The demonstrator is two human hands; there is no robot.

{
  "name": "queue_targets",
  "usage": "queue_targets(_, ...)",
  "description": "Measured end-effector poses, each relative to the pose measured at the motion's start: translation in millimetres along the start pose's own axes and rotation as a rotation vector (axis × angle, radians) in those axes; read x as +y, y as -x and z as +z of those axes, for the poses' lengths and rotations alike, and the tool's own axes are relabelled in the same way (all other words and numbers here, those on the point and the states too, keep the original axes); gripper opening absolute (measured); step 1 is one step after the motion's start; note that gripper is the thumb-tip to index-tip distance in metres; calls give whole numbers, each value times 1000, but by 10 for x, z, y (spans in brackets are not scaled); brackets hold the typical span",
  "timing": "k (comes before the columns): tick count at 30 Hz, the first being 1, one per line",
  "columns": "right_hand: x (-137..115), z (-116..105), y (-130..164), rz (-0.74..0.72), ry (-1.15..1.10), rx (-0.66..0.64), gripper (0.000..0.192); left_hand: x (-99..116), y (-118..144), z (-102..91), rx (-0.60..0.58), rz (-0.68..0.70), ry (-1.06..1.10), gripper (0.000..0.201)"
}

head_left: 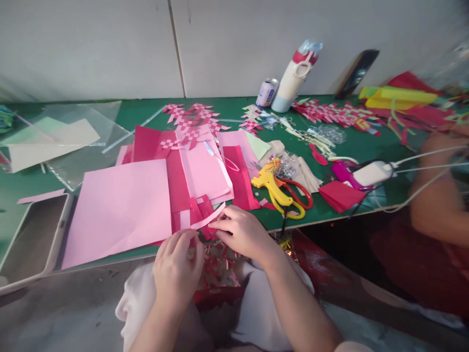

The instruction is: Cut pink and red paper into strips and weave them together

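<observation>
Far left: grey tray [22, 254], overhanging the near edge of the green table [146, 110]; beyond it, clear plastic sleeves [73, 137] holding pale paper.

Left of centre: large pink sheet [117, 210], its lower edge jutting past the table's near edge. Bare green shows only along the back and the left margin.

Centre, at the near edge: left hand [178, 271], fingers curled together with the tips pressed on a woven piece of red and pink paper strips [198, 215]. The piece lies half on the table and half over the lap, just beside both hands. Right hand [242, 232], thumb and forefinger pinching one pink strip [208, 219] that runs up to the right, out of the weave.

Behind: red and pink sheets [205, 171] in a stack, finished woven pieces [190, 122] near the wall.

Right of centre: yellow hot glue gun [273, 190] touching red-handled scissors [298, 193]; white bottle [293, 80] and a can [266, 92] at the back.

Far right: folded red papers [339, 195] near the edge, white cable [421, 161], another person's arm [436, 195], blurred.
</observation>
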State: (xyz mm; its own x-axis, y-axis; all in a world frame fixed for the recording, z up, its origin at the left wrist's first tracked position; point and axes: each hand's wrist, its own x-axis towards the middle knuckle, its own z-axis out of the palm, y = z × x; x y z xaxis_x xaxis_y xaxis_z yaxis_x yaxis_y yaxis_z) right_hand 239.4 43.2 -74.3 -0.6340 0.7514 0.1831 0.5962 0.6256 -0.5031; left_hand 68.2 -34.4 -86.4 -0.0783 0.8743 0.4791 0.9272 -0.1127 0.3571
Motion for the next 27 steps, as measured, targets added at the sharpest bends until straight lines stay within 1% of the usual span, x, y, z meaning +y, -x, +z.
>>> queue_targets(3,5,9,1,2,1,4,19,17,-22,4,-17,78,33,11)
queue_targets(6,19,26,0,5,-41,21,20,30,-51,22,-59,143,65,15)
queue_targets(11,36,27,-29,48,-164,96,18,16,-60,55,-116,150,50,19)
queue_targets(16,17,17,-105,178,-278,203,17,3,-49,72,-166,141,-1,27)
queue_targets(21,32,61,-197,287,-343,280,18,13,-50,89,-177,153,-45,31)
queue_targets(24,62,85,-233,331,-418,293,13,16,-52,92,-195,153,-47,33)
queue_targets(27,79,93,-257,340,-445,299,15,19,-56,88,-213,153,-45,33)
